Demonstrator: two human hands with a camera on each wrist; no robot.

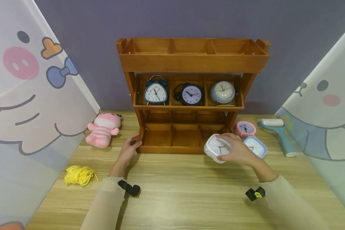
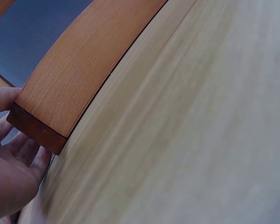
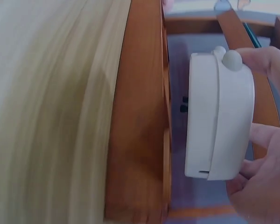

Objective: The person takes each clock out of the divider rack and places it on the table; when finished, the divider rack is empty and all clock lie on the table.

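My right hand grips a white alarm clock in front of the lower right compartment of a wooden shelf. In the right wrist view the clock shows its side, with two rounded knobs and small black pegs on its back. My left hand holds the shelf's lower left corner; in the left wrist view the thumb lies at the upper edge of the wooden end and the fingers by its side. On the middle tier stand a dark triangular clock, a black round clock and a pale round clock.
Right of the shelf are a pink alarm clock, a blue-rimmed clock partly behind my right hand, and a lint roller. A pink plush toy and yellow cord lie on the left. Cartoon-printed panels flank the table.
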